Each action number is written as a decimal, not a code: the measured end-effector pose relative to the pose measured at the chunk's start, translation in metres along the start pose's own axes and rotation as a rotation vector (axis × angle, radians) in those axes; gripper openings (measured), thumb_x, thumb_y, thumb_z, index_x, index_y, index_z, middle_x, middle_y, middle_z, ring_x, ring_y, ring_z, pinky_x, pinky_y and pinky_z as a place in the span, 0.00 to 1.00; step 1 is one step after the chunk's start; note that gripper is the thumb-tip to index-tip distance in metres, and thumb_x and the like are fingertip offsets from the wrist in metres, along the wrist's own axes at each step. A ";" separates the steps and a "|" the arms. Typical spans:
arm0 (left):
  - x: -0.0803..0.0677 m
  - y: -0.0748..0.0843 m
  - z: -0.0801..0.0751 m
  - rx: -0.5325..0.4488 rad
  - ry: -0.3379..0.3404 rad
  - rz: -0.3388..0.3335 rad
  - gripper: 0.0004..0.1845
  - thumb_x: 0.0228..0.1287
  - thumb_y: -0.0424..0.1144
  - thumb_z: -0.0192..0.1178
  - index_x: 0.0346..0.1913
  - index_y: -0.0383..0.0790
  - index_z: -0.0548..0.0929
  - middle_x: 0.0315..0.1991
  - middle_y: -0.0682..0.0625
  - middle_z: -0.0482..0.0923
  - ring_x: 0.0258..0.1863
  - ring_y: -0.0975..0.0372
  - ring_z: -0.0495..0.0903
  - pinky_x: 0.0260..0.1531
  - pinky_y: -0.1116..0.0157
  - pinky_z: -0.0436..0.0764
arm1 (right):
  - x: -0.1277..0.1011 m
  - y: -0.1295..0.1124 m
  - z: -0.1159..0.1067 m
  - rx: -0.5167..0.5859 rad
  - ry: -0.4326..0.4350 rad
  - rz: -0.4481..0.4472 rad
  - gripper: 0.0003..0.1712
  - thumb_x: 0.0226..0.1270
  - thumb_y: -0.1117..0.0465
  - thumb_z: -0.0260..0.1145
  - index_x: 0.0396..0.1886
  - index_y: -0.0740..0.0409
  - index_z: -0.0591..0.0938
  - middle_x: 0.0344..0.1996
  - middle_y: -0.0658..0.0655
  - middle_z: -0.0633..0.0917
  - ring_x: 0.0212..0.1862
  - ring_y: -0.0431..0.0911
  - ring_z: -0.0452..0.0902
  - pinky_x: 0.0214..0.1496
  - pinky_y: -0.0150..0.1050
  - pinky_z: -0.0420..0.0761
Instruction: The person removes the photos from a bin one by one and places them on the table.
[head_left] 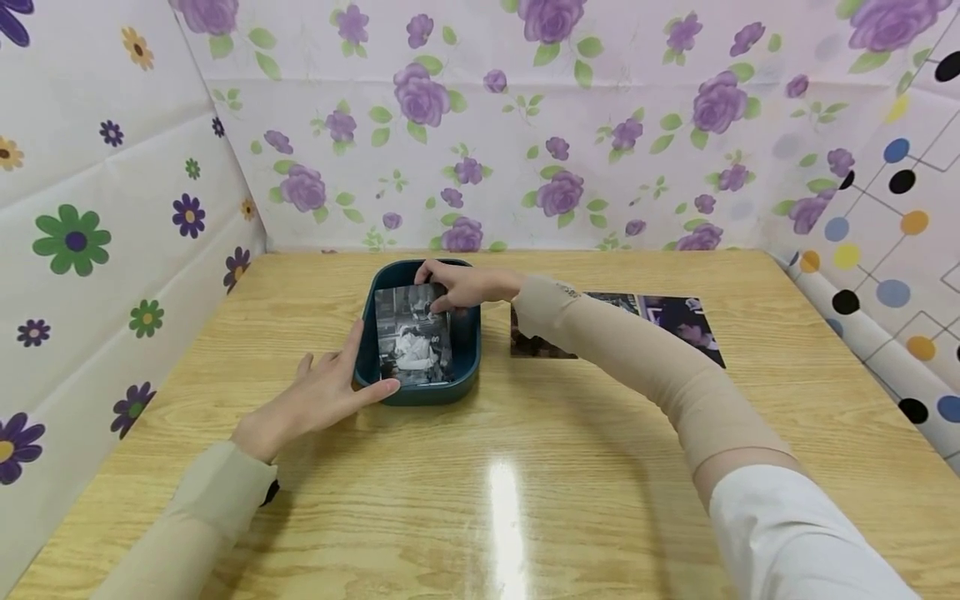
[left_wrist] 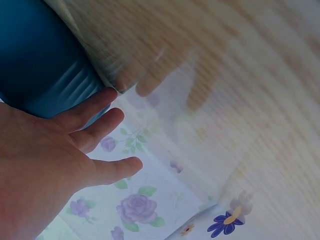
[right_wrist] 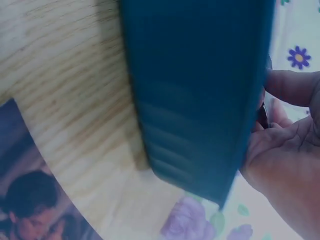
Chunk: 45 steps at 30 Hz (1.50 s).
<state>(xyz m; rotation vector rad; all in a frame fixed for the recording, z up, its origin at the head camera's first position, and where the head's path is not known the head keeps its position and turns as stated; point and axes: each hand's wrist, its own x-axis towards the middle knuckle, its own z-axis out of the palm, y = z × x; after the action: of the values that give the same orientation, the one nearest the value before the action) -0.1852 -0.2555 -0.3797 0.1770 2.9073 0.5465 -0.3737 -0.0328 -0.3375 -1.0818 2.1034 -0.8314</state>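
From my end I see the right hand [head_left: 472, 286], just left of centre in the head view, pinching the top edge of a black-and-white photograph [head_left: 412, 346], which leans inside a teal box [head_left: 427, 396]. The left hand [head_left: 322, 392] has its fingers spread along the box's left side, its thumb straight at the near rim. What blocks me most is the right beige sleeve [head_left: 637, 354]: it cuts across other photographs [head_left: 682, 321] right of centre, so I can't make out their middle part. In the right wrist view, the box wall hides most of the fingertips from me. All this sits on a wooden table [head_left: 420, 483]; I see purple-rose cloth [head_left: 510, 167] along the top and dotted cloth [head_left: 892, 292] at the right edge.
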 end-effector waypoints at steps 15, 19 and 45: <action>0.002 0.008 0.003 0.017 0.020 0.016 0.58 0.61 0.75 0.44 0.76 0.46 0.24 0.71 0.32 0.61 0.70 0.37 0.59 0.65 0.30 0.37 | -0.100 0.016 -0.093 0.201 0.208 0.029 0.25 0.73 0.66 0.56 0.64 0.52 0.58 0.54 0.60 0.71 0.32 0.45 0.66 0.34 0.35 0.71; 0.003 0.010 0.003 0.019 0.019 0.013 0.59 0.60 0.75 0.44 0.76 0.45 0.25 0.71 0.31 0.60 0.70 0.36 0.59 0.65 0.29 0.38 | -0.150 0.047 -0.116 0.149 0.266 0.104 0.24 0.73 0.64 0.56 0.63 0.53 0.58 0.58 0.60 0.69 0.32 0.44 0.67 0.36 0.36 0.72; -0.005 0.009 0.000 0.042 0.010 0.002 0.58 0.62 0.74 0.44 0.76 0.42 0.25 0.64 0.27 0.68 0.68 0.32 0.59 0.62 0.28 0.41 | -0.385 0.201 -0.137 -0.009 0.126 0.613 0.22 0.69 0.73 0.51 0.56 0.63 0.52 0.23 0.51 0.63 0.19 0.40 0.57 0.23 0.33 0.64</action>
<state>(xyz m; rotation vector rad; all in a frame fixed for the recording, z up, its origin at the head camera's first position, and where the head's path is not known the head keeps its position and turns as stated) -0.1797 -0.2477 -0.3761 0.1832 2.9300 0.4887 -0.3882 0.4219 -0.3151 -0.3425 2.3489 -0.5927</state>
